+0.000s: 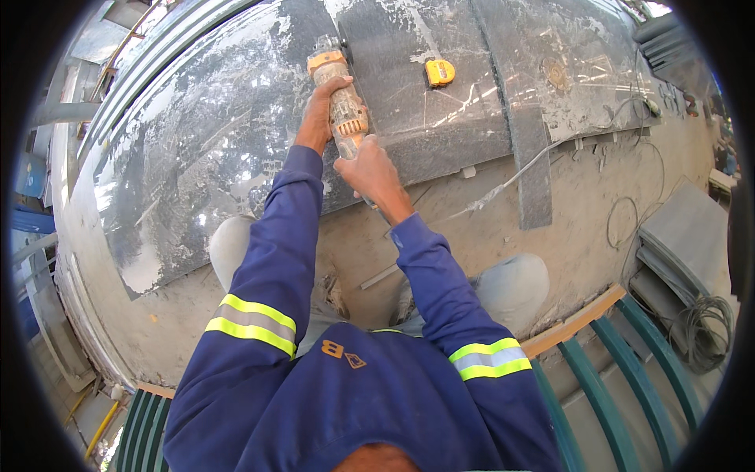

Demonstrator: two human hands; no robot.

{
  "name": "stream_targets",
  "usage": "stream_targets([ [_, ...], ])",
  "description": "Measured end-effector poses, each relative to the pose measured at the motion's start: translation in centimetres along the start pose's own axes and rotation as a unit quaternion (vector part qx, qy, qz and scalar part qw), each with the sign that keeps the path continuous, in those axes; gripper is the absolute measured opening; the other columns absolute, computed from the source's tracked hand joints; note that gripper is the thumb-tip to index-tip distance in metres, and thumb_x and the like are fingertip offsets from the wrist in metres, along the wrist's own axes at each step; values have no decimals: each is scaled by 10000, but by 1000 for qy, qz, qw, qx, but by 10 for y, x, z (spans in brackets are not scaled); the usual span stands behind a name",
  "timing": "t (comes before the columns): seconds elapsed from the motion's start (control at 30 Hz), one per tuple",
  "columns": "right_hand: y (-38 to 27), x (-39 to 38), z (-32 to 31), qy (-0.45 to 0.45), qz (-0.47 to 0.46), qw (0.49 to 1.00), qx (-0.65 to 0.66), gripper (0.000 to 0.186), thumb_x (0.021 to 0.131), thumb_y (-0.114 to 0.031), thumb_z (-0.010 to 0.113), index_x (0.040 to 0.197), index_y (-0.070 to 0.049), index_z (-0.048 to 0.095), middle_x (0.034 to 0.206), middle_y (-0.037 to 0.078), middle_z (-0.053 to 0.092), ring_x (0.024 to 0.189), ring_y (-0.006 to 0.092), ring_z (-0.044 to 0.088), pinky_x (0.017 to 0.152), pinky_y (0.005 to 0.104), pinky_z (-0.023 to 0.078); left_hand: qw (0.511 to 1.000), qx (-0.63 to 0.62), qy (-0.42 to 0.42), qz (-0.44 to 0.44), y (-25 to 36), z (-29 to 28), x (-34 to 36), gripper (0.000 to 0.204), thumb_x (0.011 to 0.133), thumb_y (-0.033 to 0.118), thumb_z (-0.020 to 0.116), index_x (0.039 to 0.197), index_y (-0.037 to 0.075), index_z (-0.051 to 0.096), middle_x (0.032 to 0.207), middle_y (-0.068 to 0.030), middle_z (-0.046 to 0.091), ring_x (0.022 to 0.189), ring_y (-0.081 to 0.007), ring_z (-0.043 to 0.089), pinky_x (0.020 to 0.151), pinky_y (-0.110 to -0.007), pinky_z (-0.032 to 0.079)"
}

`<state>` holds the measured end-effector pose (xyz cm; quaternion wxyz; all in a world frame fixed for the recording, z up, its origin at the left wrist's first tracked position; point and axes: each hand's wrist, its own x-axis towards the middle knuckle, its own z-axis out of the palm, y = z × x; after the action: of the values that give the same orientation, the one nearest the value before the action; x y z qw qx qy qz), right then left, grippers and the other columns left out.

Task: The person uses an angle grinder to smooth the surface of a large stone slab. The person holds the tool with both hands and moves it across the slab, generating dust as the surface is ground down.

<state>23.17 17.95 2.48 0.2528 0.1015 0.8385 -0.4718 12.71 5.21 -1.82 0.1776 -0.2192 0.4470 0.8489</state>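
Note:
A dusty orange-and-grey angle grinder [344,102] is held in both hands over a dark stone slab [425,118]. My left hand [320,114] wraps around its body near the head. Further back, my right hand [373,173] is closed around the rear handle. The grinder's head and dark disc edge point away from me, at a seam between slabs; whether the disc touches the stone I cannot tell. To the right of the tool, a yellow tape measure [440,73] lies on the slab.
A narrow stone strip [532,169] overhangs the slab's near edge. A pale cable [511,182] crosses it toward the right. Stacked grey sheets [684,236] and a coil of wire [702,334] are at the right. Green slats [605,377] stand near me, and blue containers [31,177] at far left.

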Motion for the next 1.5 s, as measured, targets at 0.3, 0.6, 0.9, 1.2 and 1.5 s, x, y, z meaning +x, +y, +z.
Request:
stream_targets([
  [0.3,-31,-10,-26,-32,27,999,25,544,788,-238,695,1100,152,478,886,292,687,602,334,711,601,387,583,999,20,22,-23,14,11,3,386,806,268,740,1052,21,576,791,-176,658,641,-298,703,585,-427,618],
  [0.6,-38,18,-25,-35,8,998,46,596,781,-217,707,1145,197,480,883,299,693,603,319,716,584,375,581,999,38,12,-29,31,9,27,336,810,266,731,1035,58,592,777,-146,654,642,-296,697,583,-436,614],
  [0.9,-27,-6,-27,-34,25,999,30,586,779,-233,709,1136,181,500,911,291,696,624,313,721,615,380,580,999,29,10,-29,14,12,7,355,816,257,712,1049,35,562,789,-152,651,657,-298,697,596,-441,613],
  [1.2,-29,-10,-34,-51,32,998,27,584,771,-243,713,1123,177,512,893,277,704,626,305,723,620,381,580,998,35,12,-40,14,13,5,381,823,249,705,1068,11,536,823,-179,646,703,-331,696,640,-469,612],
  [1.5,-35,9,-37,-80,29,996,41,601,779,-244,726,1139,188,514,866,257,709,600,280,716,613,360,573,997,29,31,-58,30,18,14,374,809,226,699,1100,29,570,854,-157,631,721,-320,681,665,-482,603],
])
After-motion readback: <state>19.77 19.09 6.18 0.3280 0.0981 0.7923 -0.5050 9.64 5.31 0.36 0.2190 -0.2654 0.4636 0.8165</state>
